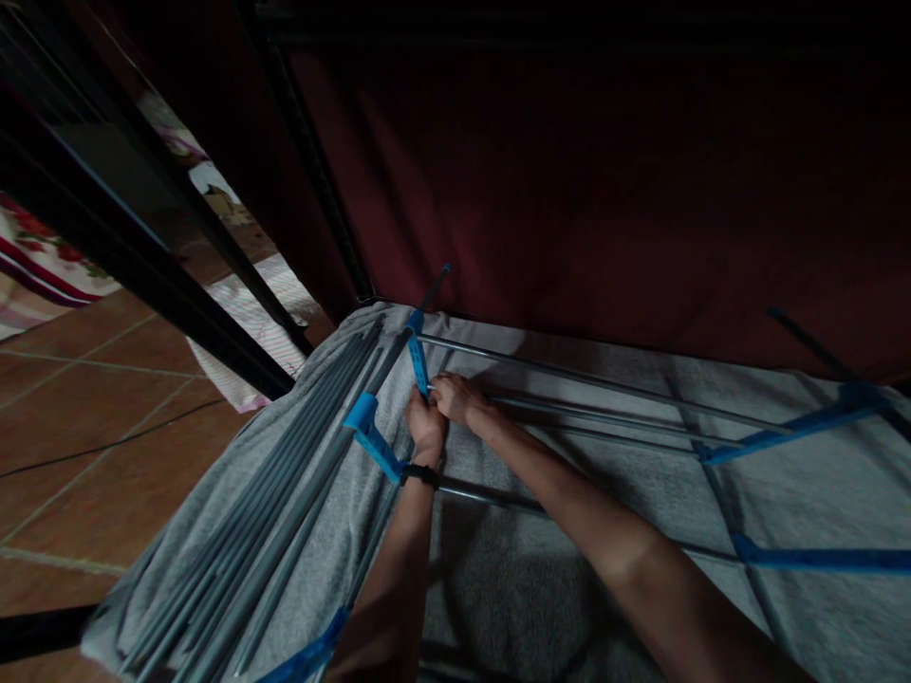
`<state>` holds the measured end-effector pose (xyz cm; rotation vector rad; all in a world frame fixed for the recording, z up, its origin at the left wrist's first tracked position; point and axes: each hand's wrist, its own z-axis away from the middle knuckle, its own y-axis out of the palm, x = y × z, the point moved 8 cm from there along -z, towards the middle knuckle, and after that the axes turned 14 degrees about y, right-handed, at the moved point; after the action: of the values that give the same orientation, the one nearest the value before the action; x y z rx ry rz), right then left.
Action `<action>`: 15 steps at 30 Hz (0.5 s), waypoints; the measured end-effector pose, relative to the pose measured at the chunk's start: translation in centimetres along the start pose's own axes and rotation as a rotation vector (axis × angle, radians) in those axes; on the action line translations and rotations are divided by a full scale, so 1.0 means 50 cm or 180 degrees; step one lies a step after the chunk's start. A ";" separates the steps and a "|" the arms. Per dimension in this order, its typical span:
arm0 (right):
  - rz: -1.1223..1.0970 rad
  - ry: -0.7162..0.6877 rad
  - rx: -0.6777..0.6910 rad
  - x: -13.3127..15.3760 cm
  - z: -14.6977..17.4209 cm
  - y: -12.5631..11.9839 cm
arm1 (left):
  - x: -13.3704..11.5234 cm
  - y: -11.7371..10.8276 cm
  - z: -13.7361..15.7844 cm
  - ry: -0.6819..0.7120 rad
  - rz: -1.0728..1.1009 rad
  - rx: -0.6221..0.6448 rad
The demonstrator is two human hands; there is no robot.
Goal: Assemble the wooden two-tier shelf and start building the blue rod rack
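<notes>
My left hand (425, 424), with a black band at its wrist, is closed around the lower end of a blue plastic bracket (418, 362). Pressed close beside it, my right hand (456, 396) has its fingers closed on the end of a thin metal rod (548, 408) where it meets that bracket. The exact joint is partly hidden by my fingers. Another rod (512, 356) runs from the bracket's top to a long blue bracket (790, 432) at right. Nearer me, a second blue bracket (374, 438) sits on the same upright tube.
Several loose grey tubes (285, 484) lie along the left of the grey blanket (491, 569). A dark red panel (569, 209) rises behind. Black metal posts (163, 256) stand at left, above a tiled floor (92, 408) crossed by a cable. Another blue bracket (818, 558) lies at right.
</notes>
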<state>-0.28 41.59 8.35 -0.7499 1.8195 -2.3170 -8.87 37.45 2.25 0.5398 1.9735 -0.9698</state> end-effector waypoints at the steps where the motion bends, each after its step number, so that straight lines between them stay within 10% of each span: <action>1: -0.0014 -0.0012 0.0010 -0.001 -0.001 0.001 | 0.000 0.000 -0.001 0.0003 0.0001 -0.0004; 15: -0.0062 -0.0213 -0.0027 -0.008 -0.007 0.025 | 0.013 0.005 -0.005 -0.0015 -0.0124 -0.0003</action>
<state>-0.37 41.71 7.02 -0.8394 1.8029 -2.2683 -9.19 37.79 1.68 0.4999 1.9867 -0.9933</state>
